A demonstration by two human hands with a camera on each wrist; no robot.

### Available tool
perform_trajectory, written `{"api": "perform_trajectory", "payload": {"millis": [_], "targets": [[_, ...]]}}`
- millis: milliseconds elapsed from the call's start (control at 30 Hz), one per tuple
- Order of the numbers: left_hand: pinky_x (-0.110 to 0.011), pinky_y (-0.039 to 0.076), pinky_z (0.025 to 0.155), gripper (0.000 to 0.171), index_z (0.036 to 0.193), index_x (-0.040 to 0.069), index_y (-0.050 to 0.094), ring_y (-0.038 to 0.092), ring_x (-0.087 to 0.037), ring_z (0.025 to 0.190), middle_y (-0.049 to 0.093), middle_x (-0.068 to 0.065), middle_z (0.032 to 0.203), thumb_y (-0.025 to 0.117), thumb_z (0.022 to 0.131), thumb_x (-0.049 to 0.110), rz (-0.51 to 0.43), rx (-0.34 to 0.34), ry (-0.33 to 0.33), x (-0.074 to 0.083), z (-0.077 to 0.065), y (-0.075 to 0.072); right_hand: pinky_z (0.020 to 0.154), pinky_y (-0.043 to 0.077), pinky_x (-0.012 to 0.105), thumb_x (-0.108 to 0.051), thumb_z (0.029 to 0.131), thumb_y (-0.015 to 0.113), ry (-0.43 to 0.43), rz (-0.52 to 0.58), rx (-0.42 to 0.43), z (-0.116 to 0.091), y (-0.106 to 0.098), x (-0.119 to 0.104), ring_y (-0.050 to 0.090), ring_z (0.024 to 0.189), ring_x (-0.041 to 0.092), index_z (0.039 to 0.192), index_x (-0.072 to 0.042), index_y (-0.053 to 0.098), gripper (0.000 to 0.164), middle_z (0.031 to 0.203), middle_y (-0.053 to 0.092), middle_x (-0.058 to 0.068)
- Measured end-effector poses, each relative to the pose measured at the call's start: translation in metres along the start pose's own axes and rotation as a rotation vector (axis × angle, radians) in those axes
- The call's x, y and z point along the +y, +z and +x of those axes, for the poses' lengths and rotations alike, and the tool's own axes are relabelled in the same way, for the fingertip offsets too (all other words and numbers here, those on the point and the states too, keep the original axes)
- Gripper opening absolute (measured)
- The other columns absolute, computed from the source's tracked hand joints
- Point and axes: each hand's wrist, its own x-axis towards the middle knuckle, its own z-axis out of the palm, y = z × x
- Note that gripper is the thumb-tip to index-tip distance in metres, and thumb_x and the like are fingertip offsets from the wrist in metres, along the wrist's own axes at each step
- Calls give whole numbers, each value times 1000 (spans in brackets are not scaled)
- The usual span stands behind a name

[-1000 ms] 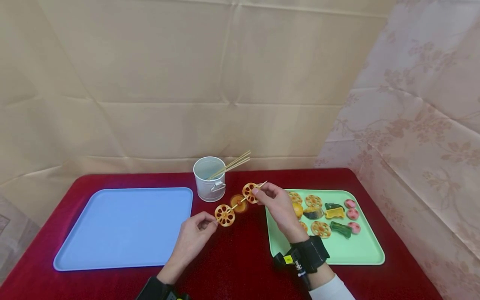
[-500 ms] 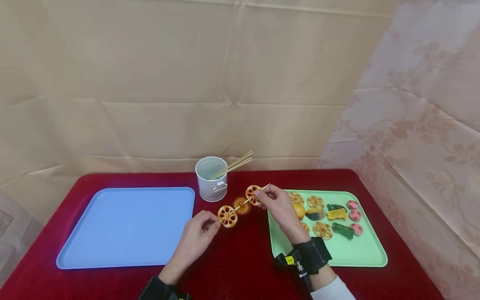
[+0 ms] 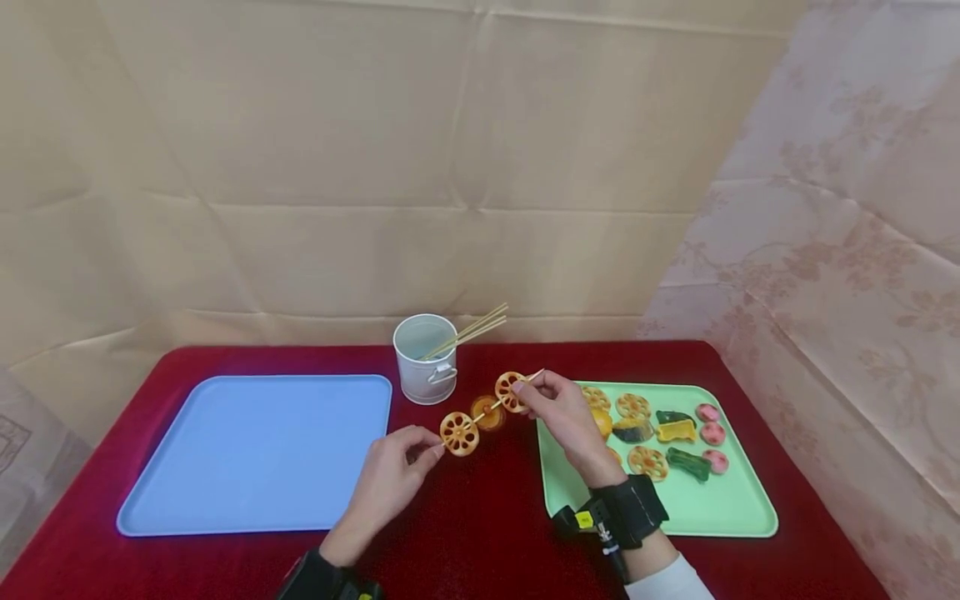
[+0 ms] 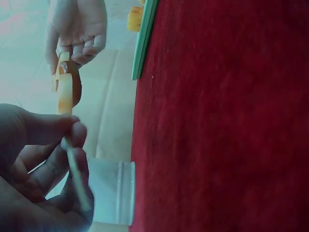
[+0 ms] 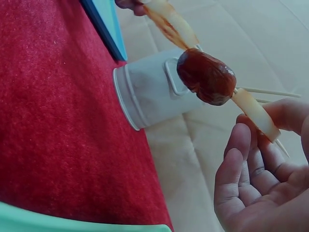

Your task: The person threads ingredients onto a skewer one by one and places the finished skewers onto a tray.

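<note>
A thin wooden skewer (image 4: 77, 178) slants between both hands above the red cloth. Threaded on it are two lotus root slices, a near one (image 3: 459, 435) and a far one (image 3: 508, 392), with a shiny round brown piece (image 5: 206, 76) between them. My left hand (image 3: 392, 473) pinches the skewer's lower end, right beside the near slice. With thumb and fingers, my right hand (image 3: 567, 423) grips the far slice close to the skewer's pointed tip. In the right wrist view its remaining fingers curl loosely below.
Behind the skewer stands a white metal bucket (image 3: 426, 371) with several bare skewers (image 3: 480, 327). A blue tray (image 3: 258, 454) lies left. The green tray (image 3: 720, 510) at right bears lotus slices (image 3: 647, 463), green pieces (image 3: 687, 464), pumpkin-like pieces (image 3: 633, 430) and pink rounds (image 3: 712, 433).
The head view has shifted a little, so everything appears slightly farther right. Both hands keep their hold on the skewer and slice, and the pieces stay in the same order.
</note>
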Motion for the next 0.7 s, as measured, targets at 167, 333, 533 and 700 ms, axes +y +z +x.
{"api": "perform_trajectory", "payload": {"millis": [167, 333, 533, 700], "targets": [[-31, 49, 69, 6, 86, 14, 79, 64, -9, 76, 72, 9, 83, 80, 90, 9, 73, 4, 26, 3, -1, -7, 76, 55, 34, -24, 96, 75, -8, -11, -22, -1, 0, -3, 65, 77, 21, 95, -1, 67, 25, 80, 69, 2], [-28, 47, 65, 11, 86, 15, 77, 60, -5, 70, 69, 9, 79, 80, 89, 5, 97, 14, 56, 5, -3, -12, 80, 56, 36, -28, 98, 72, -34, -41, -74, -1, -4, -4, 67, 82, 19, 102, 0, 69, 29, 89, 72, 9], [-29, 48, 65, 11, 87, 14, 75, 60, -6, 70, 68, 8, 77, 81, 88, 5, 114, 36, 44, 3, -8, -22, 91, 55, 45, -39, 101, 67, -37, -95, -116, -4, -18, -9, 70, 94, 24, 118, -1, 70, 42, 104, 73, 17], [-29, 46, 63, 14, 86, 16, 75, 57, -4, 67, 68, 11, 76, 81, 87, 4, 126, 57, 35, -4, -17, -37, 91, 55, 46, -47, 100, 66, -25, -141, -82, -6, -33, -11, 69, 97, 34, 116, -1, 70, 49, 104, 73, 18]]}}
